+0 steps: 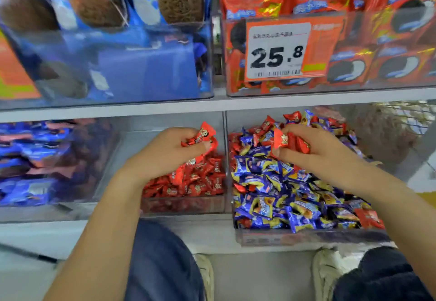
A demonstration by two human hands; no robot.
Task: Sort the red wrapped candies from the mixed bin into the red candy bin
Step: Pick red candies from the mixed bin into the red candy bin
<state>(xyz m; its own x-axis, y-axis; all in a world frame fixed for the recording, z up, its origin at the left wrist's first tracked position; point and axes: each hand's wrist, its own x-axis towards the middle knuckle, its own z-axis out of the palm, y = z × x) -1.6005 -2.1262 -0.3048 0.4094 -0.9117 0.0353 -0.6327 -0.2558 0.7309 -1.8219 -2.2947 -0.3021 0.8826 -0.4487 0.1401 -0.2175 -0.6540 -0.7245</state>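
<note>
My left hand hovers above the red candy bin and grips a bunch of red wrapped candies. The bin below it holds a pile of red candies. To its right, the mixed bin is full of blue-and-yellow candies with red ones scattered among them, one of them at the front right. My right hand is over the mixed bin and holds several red candies in curled fingers.
A clear bin of blue packets stands to the left on the same shelf. On the shelf above are bins of blue cookie packs and red cookie packs with a 25.8 price tag. My knees and shoes show below.
</note>
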